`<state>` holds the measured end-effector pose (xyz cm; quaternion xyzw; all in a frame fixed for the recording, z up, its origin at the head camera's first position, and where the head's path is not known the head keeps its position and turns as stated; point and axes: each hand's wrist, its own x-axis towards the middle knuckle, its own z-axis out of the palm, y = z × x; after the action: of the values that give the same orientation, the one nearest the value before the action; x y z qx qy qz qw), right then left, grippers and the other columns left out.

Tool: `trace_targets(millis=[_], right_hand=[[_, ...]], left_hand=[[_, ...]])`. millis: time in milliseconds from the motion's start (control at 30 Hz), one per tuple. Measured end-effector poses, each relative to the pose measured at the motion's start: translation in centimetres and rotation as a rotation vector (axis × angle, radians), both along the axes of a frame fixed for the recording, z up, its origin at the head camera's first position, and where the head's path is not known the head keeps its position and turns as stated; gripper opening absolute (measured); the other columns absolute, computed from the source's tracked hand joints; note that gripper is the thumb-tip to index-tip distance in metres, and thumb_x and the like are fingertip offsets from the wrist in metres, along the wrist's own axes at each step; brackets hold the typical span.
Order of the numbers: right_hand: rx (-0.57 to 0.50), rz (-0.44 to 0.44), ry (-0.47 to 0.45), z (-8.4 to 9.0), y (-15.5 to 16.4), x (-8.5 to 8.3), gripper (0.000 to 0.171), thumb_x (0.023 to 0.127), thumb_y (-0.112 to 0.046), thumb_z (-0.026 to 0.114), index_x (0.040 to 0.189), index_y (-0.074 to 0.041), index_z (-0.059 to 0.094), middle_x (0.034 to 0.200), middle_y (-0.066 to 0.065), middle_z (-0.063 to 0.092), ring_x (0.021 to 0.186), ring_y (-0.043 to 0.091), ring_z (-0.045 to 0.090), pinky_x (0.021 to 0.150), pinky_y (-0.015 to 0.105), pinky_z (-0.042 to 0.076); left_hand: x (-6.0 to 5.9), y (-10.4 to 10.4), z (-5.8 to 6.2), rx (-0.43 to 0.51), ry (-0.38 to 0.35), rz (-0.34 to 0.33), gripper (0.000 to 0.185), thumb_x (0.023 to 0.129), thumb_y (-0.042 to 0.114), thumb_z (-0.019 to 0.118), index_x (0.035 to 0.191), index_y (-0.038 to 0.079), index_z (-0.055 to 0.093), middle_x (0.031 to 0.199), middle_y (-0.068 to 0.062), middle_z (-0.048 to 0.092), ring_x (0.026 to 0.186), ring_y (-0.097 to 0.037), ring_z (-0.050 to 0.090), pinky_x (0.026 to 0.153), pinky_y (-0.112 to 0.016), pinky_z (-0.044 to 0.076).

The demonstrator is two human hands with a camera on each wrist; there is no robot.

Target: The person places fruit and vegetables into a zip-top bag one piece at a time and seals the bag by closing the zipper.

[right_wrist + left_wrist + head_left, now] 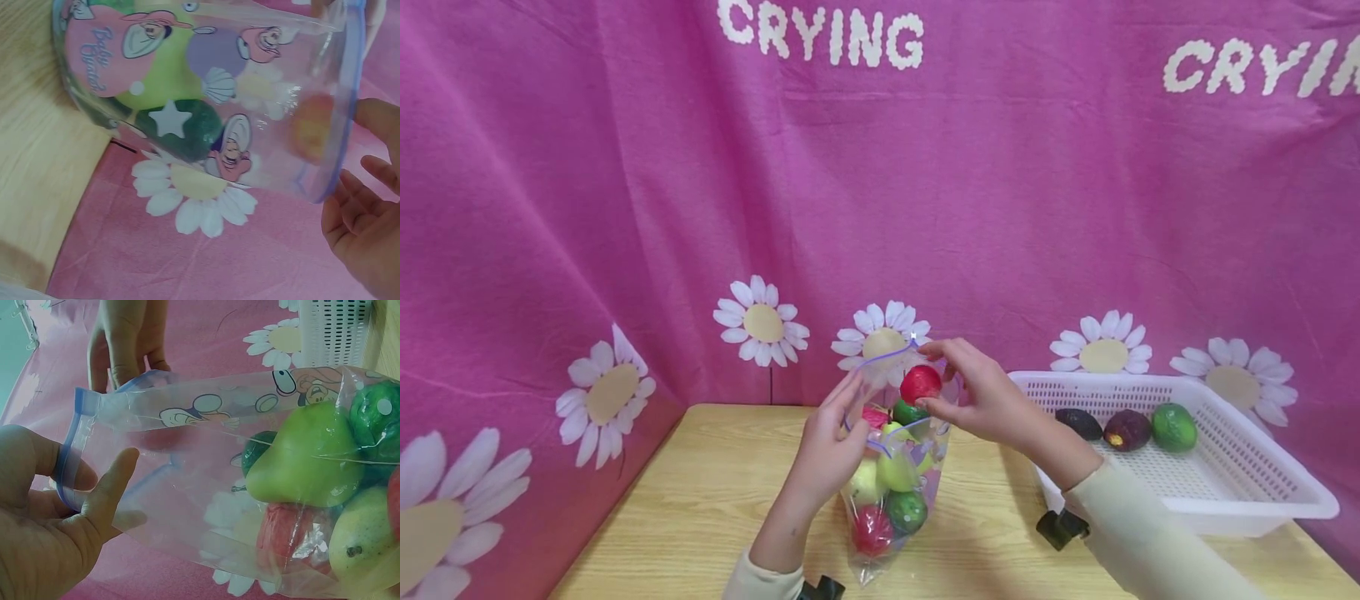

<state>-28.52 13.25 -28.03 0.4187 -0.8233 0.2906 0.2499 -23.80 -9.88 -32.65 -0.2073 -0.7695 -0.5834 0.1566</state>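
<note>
A: Left of centre, head view. Left hand (827, 450) pinches the near-left rim of the bag (891, 487), thumb and fingers curled on the blue zip strip. Bag stands upright on the table (715, 492), long axis vertical, mouth up.

B: Contents?

A: Green, yellow and red fruit, packed low. Left wrist view shows a green pear (303, 456) pressed against the clear film, mouth held open by that hand.

B: Centre?

A: Red fruit (921, 383) sits right at the mouth, just above the others. Right hand (981, 400) is at it from the right, fingers curled round it and the far rim; how much is fruit and how much is rim, cannot tell. Right wrist view shows only loosely bent fingers beside the zip edge.

B: Key relation?

A: Mouth lies directly below the red fruit, between both hands.

B: Right side?

A: White basket (1247, 492), well apart from the bag, holding two dark fruits and one green. Pink daisy cloth (625, 208) behind.
</note>
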Motion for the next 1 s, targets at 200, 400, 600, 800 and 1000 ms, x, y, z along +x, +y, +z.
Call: trace_targets(millis=[200,400,600,800,1000], right_hand=[[0.004,-0.025,-0.014,-0.9,0.1,0.0,0.043,0.089,-0.011,0.078,0.128,-0.005,0.061,0.108,0.005,0.061,0.082,0.02,0.056,0.056,0.024,0.049],[-0.013,-0.038,0.008,-1.5,0.5,-0.2,0.031,0.093,-0.008,0.072,0.122,-0.005,0.063,0.103,0.004,0.061,0.079,0.018,0.056,0.061,0.023,0.05],[-0.034,-0.023,0.034,-1.9,0.7,-0.2,0.028,0.092,-0.005,0.071,0.119,-0.007,0.065,0.106,0.004,0.062,0.082,0.019,0.057,0.065,0.024,0.051],[-0.064,-0.045,0.083,-1.5,1.6,-0.4,0.027,0.09,-0.001,0.071,0.116,-0.005,0.066,0.109,0.007,0.063,0.094,0.022,0.06,0.07,0.028,0.053],[-0.032,-0.153,0.042,-0.3,5.3,-1.4,0.029,0.092,-0.001,0.069,0.12,-0.001,0.062,0.115,0.014,0.063,0.1,0.028,0.063,0.072,0.034,0.056]], left_hand=[[0.0,0.0,0.0,-0.006,0.004,0.008,0.061,0.093,-0.008,0.05,0.153,-0.003,0.039,0.165,-0.012,0.03,0.051,-0.003,0.038,0.044,-0.015,0.036],[0.0,0.0,0.1,-0.014,-0.013,0.014,0.06,0.094,-0.007,0.051,0.152,-0.003,0.04,0.165,-0.011,0.03,0.045,-0.004,0.032,0.044,-0.015,0.035],[0.0,-0.1,0.2,-0.01,-0.01,0.014,0.06,0.093,-0.008,0.051,0.152,-0.003,0.041,0.165,-0.012,0.03,0.057,-0.008,0.043,0.044,-0.015,0.036],[0.1,0.0,0.1,-0.007,-0.006,0.016,0.06,0.093,-0.008,0.051,0.152,-0.003,0.041,0.165,-0.013,0.03,0.067,-0.009,0.049,0.043,-0.015,0.036],[0.2,0.2,0.1,-0.018,-0.02,0.017,0.06,0.094,-0.007,0.051,0.152,-0.003,0.04,0.165,-0.009,0.03,0.047,-0.004,0.033,0.044,-0.013,0.035]])
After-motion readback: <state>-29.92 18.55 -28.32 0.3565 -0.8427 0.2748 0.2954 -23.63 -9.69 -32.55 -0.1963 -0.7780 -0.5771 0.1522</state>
